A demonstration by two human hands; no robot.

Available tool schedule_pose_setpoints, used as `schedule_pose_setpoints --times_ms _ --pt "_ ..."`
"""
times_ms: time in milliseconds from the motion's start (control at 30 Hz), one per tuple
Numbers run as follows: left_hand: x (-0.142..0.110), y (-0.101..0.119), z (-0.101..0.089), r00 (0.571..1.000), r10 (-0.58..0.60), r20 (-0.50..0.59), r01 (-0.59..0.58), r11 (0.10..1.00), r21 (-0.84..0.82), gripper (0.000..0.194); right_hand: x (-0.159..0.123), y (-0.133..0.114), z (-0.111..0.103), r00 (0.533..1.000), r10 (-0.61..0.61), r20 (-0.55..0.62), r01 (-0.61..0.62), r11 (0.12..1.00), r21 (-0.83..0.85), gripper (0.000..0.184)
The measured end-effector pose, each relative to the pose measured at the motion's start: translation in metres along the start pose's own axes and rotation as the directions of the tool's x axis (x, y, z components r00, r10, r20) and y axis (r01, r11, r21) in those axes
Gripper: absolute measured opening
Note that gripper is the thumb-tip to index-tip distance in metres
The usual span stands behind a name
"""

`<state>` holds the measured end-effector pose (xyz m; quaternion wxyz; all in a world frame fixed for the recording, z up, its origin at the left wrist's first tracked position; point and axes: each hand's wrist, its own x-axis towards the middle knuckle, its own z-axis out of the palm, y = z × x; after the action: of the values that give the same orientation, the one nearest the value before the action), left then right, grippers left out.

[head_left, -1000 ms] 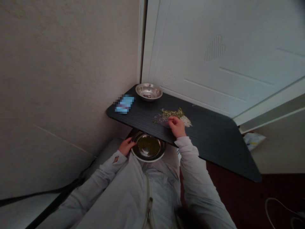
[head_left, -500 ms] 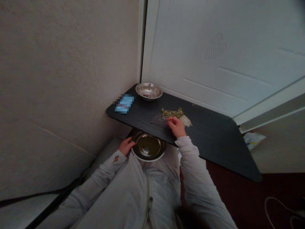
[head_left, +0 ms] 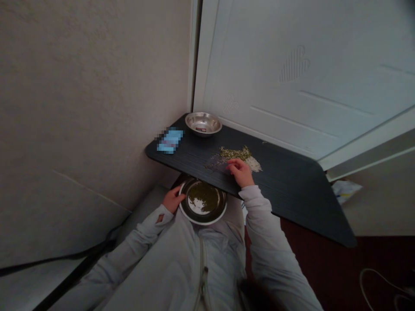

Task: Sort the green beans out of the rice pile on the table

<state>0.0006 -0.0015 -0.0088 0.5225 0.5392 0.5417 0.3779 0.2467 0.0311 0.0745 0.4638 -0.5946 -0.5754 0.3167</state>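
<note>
My left hand [head_left: 174,199] grips the left rim of a metal bowl [head_left: 207,221] on my lap, its far edge partly under the table. Small green grains [head_left: 210,194], perhaps mung beans, lie in it, with shiny bare metal toward the near side. My right hand [head_left: 241,171] rests by the table's near edge, fingers curled together; anything in them is too small to see. Just beyond it lies a pile of mixed green and pale grains [head_left: 236,153]. A heap of white grains [head_left: 253,163] touches its right side, and loose grains [head_left: 215,163] are scattered to the left.
Another metal bowl [head_left: 203,122] stands at the back of the dark table [head_left: 298,198], holding only a small dark label-like patch. A blurred blue phone-like object [head_left: 170,141] lies left. A white door [head_left: 259,56] and beige wall [head_left: 97,86] border the table.
The bowl on my lap has tipped slightly, its near rim lower in view. Its green grains have shifted away from me, baring metal at the near side. My right hand has hardly moved.
</note>
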Motion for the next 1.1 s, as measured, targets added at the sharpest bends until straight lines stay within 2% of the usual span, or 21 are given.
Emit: schedule_pose_setpoints --times_ms 233,367,767,1100 --pt "-0.0017 0.0035 -0.0007 0.999 0.028 0.017 -0.029 0.998 0.06 0.037 0.0015 0.0018 0.0 0.999 -0.013 -0.042 0.014 1.0 0.014 0.018" --pt "-0.0019 0.0042 0.0005 0.997 0.055 0.046 -0.058 0.997 0.052 0.037 0.0023 0.0039 -0.0001 0.999 -0.011 -0.046 0.012 1.0 0.007 0.017" --pt "-0.0027 0.0042 -0.0005 0.989 0.043 0.141 -0.042 0.999 -0.015 0.034 0.0023 0.0071 -0.0004 0.998 -0.033 -0.059 0.032 0.999 -0.014 0.018" --pt "0.0004 0.001 -0.0017 0.99 0.067 0.121 -0.066 0.998 -0.009 0.038 0.0008 0.0023 -0.0003 0.999 -0.01 -0.053 0.011 1.0 0.02 0.018"
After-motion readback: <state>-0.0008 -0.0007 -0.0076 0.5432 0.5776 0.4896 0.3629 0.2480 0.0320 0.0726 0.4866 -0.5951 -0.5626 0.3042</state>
